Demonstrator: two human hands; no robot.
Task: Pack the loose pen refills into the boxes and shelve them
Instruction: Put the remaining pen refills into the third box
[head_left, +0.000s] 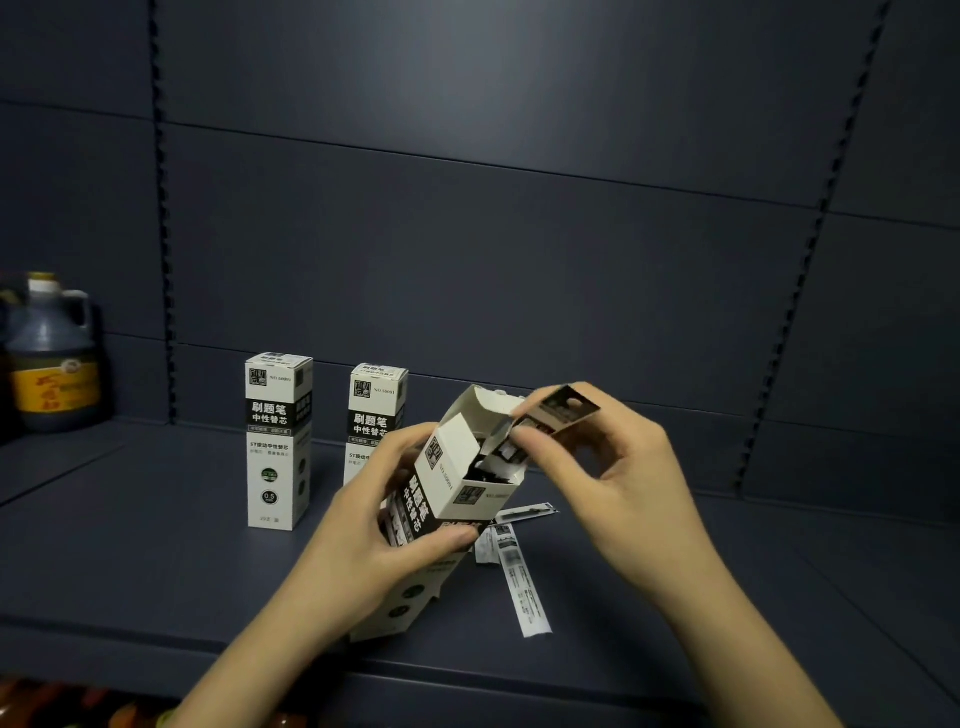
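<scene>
Open box (457, 499) is the ref pt: white/black refill carton, tilted w/ top leaning away-right, base near the front edge of the dark shelf (156, 561). L hand (384, 525) wraps around the box's mid-section, fingers curled on its left face, thumb across the front. R hand (618, 467) sits at the box's mouth, thumb + forefinger pinching packaged refills (558, 413) that stick out of the opening; other fingers loosely curled, holding nothing else. Top flaps stand open; more dark refill ends visible inside the mouth. Just right of the box, below the R hand, loose refills (522, 582) in white sleeves lie flat on the shelf, one long one pointing toward the front edge, another short/dark one angled right just behind it; exact count can't tell. Behind-left of the box, 2 closed boxes stand upright: near closed box (375, 415) partly hidden by the L hand, far closed box (278, 441) further left, apart from it. Well left of the box, at the shelf's end, a dark bottle (52, 358) w/ yellow label and handle.
</scene>
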